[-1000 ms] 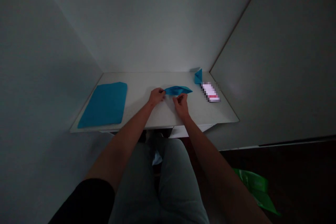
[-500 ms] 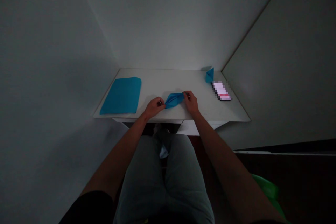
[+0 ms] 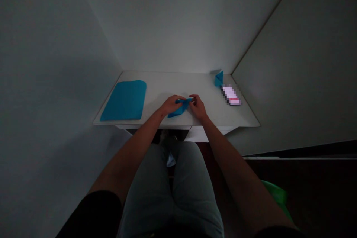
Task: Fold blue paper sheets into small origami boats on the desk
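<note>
My left hand (image 3: 170, 105) has left the left tip of the folded blue paper (image 3: 178, 111) and now grips it along its back edge. That tip sticks out free towards the front edge of the worktop (image 3: 156, 81). I have the fingers of my right hand (image 3: 197, 107) close beside the left ones, no longer spread apart. The paper sits nearer the front edge than at first.

I'm seeing matt, smooth blue paper (image 3: 124, 100) at left, a smooth white worktop (image 3: 156, 81), and a green, plastic-looking object (image 3: 275, 193) shining faintly at near right.
</note>
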Demonstrator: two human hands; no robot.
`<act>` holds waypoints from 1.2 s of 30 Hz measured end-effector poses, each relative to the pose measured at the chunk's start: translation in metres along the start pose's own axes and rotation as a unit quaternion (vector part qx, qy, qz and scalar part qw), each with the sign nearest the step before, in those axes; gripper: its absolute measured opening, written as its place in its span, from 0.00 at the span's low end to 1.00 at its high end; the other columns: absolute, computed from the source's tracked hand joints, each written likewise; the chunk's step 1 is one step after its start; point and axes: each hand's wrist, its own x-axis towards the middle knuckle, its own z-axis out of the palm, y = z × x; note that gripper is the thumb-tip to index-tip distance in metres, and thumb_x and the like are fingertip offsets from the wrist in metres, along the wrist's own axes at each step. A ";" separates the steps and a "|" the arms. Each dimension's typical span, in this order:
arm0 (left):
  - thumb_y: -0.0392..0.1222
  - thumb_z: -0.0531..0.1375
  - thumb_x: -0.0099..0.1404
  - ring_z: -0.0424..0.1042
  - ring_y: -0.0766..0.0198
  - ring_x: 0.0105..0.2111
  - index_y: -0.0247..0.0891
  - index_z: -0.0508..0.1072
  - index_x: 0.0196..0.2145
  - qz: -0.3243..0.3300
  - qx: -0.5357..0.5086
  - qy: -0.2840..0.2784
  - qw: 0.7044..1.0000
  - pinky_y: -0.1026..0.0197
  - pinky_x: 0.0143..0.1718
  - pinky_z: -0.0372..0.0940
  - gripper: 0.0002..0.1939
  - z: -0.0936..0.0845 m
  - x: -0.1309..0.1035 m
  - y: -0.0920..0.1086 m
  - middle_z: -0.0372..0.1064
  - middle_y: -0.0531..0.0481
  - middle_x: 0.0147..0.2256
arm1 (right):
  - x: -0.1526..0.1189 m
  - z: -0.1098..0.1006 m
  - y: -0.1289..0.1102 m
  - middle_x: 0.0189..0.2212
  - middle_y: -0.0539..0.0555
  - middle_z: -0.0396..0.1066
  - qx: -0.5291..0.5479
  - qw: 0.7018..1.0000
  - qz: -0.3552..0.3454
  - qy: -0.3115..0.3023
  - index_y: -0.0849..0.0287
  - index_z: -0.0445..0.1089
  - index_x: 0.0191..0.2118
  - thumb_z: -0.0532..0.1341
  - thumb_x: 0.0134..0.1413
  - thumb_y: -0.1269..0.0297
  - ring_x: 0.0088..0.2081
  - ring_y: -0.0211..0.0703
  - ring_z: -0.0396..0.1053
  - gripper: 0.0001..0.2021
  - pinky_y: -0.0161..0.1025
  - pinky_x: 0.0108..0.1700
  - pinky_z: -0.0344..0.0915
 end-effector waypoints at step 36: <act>0.49 0.65 0.72 0.75 0.57 0.40 0.42 0.69 0.44 -0.078 0.052 0.206 0.974 0.55 0.45 0.66 0.12 -0.010 -0.007 0.024 0.77 0.45 0.43 | -0.002 0.001 -0.006 0.32 0.50 0.78 -0.073 0.996 0.013 -0.046 0.51 0.73 0.44 0.61 0.65 0.48 0.32 0.45 0.71 0.13 0.41 0.35 0.62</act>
